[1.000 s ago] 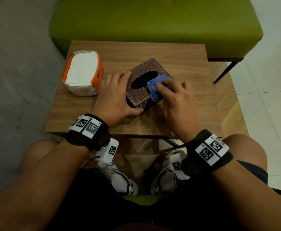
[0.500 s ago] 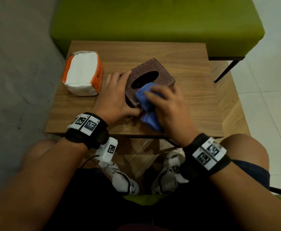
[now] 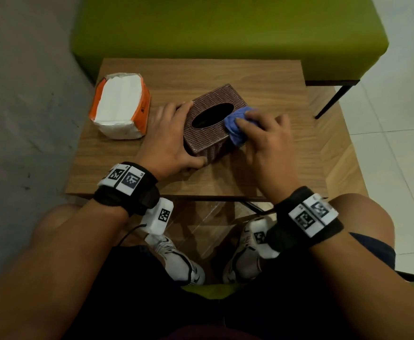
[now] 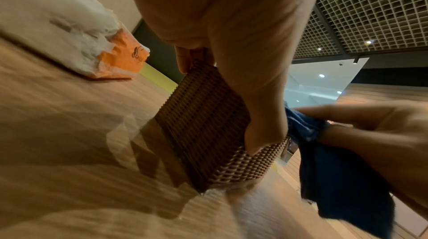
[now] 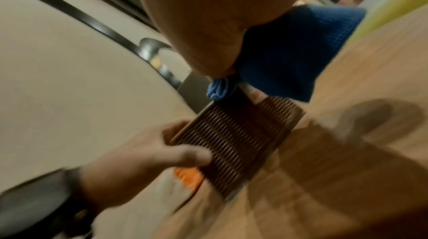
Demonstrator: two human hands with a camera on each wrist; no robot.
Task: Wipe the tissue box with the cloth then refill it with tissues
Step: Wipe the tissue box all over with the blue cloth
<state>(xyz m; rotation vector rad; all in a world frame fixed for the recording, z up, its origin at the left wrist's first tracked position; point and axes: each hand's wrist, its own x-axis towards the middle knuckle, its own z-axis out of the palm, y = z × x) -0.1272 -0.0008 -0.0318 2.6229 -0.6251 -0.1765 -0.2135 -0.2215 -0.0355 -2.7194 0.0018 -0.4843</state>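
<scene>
Meanwhile the left hand (image 3: 169,143) gripped the brown tissue box (image 3: 208,133) on the wooden table (image 3: 225,74), thumb on its near side. The right hand (image 3: 269,141) clutched the bunched blue cloth (image 3: 236,123) against the box's right top edge. An orange tissue pack (image 3: 120,111) lay to the left.

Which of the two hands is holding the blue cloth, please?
The right hand: it grips the cloth against the tissue box's right top edge. The left hand holds no cloth; it grips the box's left side.
</scene>
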